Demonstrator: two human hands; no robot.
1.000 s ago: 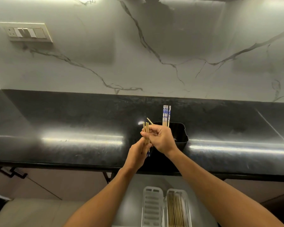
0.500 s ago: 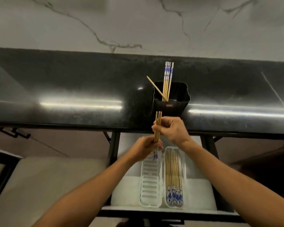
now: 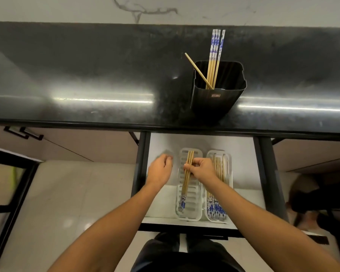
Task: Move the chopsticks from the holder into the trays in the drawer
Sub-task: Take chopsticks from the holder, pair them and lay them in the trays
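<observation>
well, black counter (image 3: 86, 71) under marble wall (image 3: 67, 8), holder (image 3: 216, 99) on it; open drawer (image 3: 243, 154) below. right hand (image 3: 203, 168) pinches chopsticks (image 3: 186, 177) over left tray (image 3: 192, 203), left hand (image 3: 159, 170) loosely curled, empty.

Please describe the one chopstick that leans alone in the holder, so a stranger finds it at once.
On the black countertop stands a black square holder, above the open drawer. Inside it, one chopstick leans left, poking out over the left rim. Its neighbours stand bunched, nearly upright, with blue-and-white tops; this one is plain wood and slanted.
</observation>
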